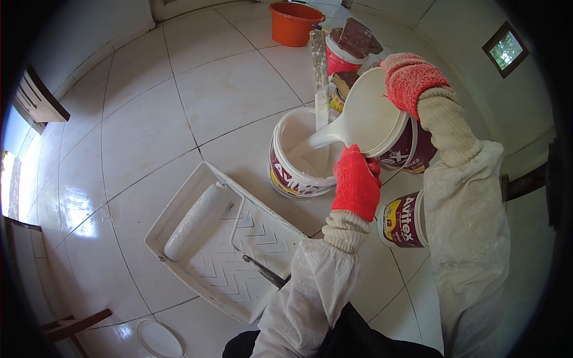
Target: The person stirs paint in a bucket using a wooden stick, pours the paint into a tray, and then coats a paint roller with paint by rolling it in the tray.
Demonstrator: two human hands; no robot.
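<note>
Pouring white paint (pixel 327 135) from a tilted bucket (pixel 425 148) into the standing bucket (pixel 285 179) appears to be the step in hand; the left hand (pixel 356 182) grips its lower edge, the right hand (pixel 413 82) its upper side. Next probably calls for a steady, careful tilt, sparing the floor (pixel 149 131).

1. Head-worn fisheye camera looks steeply down from above the left hand (pixel 357 184) and right hand (pixel 413 83), both near.
2. Tiled floor (pixel 143 137) fills mid-field, its joints (pixel 197 147) bowing.
3. Rim dark; edge detail appears unreliable.
</note>
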